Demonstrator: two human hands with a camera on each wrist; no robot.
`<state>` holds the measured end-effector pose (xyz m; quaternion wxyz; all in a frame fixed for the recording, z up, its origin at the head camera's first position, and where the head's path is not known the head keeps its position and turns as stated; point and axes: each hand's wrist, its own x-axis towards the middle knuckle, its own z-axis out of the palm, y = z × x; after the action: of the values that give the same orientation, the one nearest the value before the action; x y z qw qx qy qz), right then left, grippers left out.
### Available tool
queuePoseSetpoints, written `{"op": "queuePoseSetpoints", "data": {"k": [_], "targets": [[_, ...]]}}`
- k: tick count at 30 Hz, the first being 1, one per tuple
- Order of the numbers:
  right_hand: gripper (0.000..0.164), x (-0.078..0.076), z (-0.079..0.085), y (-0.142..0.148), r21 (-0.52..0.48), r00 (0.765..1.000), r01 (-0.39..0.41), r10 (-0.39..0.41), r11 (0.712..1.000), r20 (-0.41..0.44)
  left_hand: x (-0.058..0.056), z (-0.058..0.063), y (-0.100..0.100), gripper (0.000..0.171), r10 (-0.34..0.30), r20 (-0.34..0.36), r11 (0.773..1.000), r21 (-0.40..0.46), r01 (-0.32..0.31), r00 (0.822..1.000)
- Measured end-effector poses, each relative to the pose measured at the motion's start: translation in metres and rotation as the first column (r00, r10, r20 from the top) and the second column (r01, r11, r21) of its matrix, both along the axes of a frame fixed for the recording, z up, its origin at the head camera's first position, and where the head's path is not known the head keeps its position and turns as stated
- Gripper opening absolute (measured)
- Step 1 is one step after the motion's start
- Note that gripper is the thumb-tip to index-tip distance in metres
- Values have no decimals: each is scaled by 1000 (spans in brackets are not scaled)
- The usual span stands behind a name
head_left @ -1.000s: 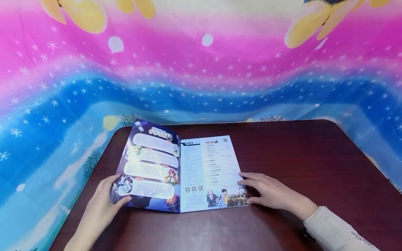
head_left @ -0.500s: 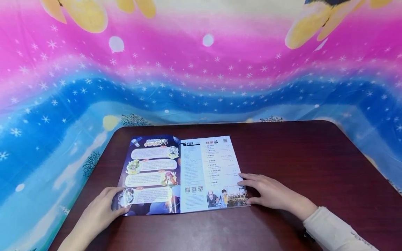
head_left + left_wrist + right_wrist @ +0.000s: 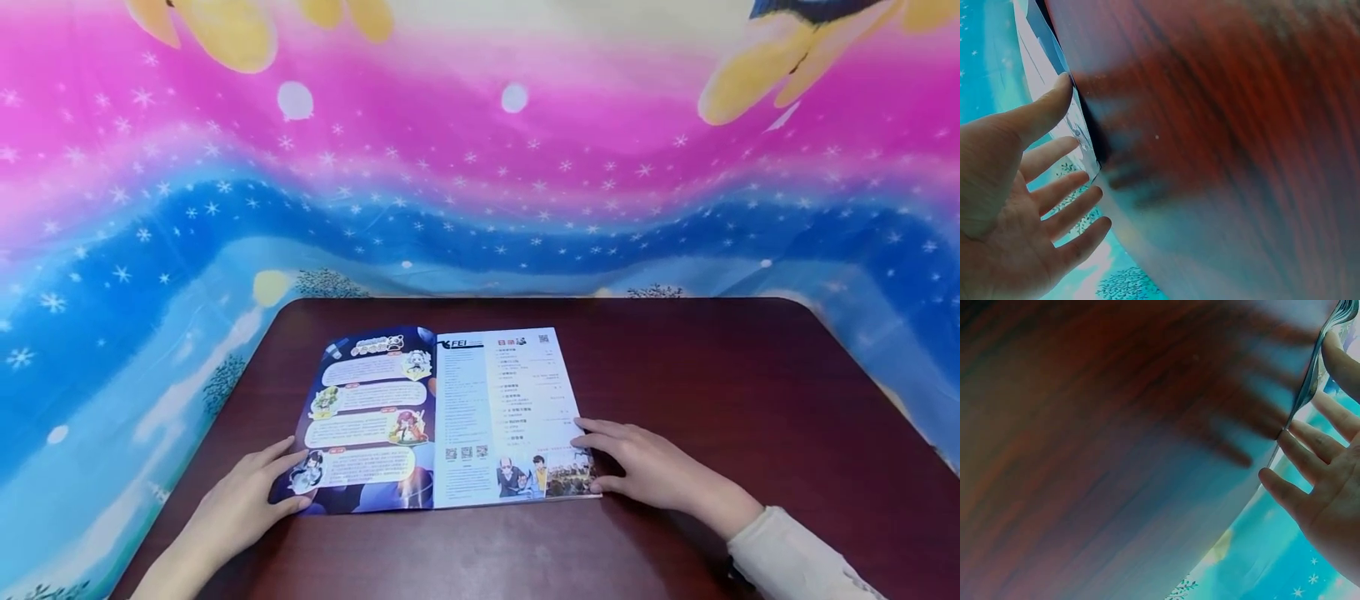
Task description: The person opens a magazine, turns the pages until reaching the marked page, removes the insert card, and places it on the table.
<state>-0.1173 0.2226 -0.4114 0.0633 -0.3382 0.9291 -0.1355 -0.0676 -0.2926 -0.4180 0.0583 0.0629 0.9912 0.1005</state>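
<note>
Magazine [image 3: 434, 421] lay spread at two facing pages on a dark reddish-brown table [image 3: 720, 375], toward nine o'clock of the table's visible middle. Clock positions were taken from the head view, with twelve at the far edge.

Left hand [image 3: 243, 500] stood at eight o'clock of the magazine, relaxed, fingers extended and spread, gripping nothing. Its thumb tip was at the near outer corner of the left page [image 3: 360, 433]; whether every finger touched paper could not be told.

Right hand [image 3: 648, 467] stood between three and four o'clock, fingers likewise extended and apart, without a grip. Its fingertips and thumb met the outer edge of the right page [image 3: 517, 400]. In the right wrist view, the page edges bowed beside the thumb. A pale sleeve [image 3: 791, 550] covered that forearm.

The left page was dark blue, with cartoon figures and pale text panels. The right page was light, with a column of text, three square codes near seven o'clock and another near one. A pink-and-blue snowflake cloth [image 3: 525, 200] hung beyond the table at twelve.
</note>
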Motion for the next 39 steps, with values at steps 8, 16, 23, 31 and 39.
{"op": "queuePoseSetpoints", "data": {"k": [8,16,23,31,39], "targets": [[49,-2,2,-3,-2,1000,-1,1,1000,-29,0,1,0,71,-11,24,1000,27,11,1000],[47,-7,5,-6,-15,998,-1,0,1000,-71,0,4,2,71,-8,22,1000,-5,8,1000],[46,-12,12,-9,-38,992,4,-9,999,-125,1,4,-1,73,4,26,1000,-25,-4,1000],[44,-18,24,-13,-130,989,14,-33,991,-141,1,5,3,66,-17,-46,999,-40,15,999],[43,-20,30,-20,-222,983,17,-57,975,-175,0,15,35,49,-62,-146,998,-6,62,987]]}}
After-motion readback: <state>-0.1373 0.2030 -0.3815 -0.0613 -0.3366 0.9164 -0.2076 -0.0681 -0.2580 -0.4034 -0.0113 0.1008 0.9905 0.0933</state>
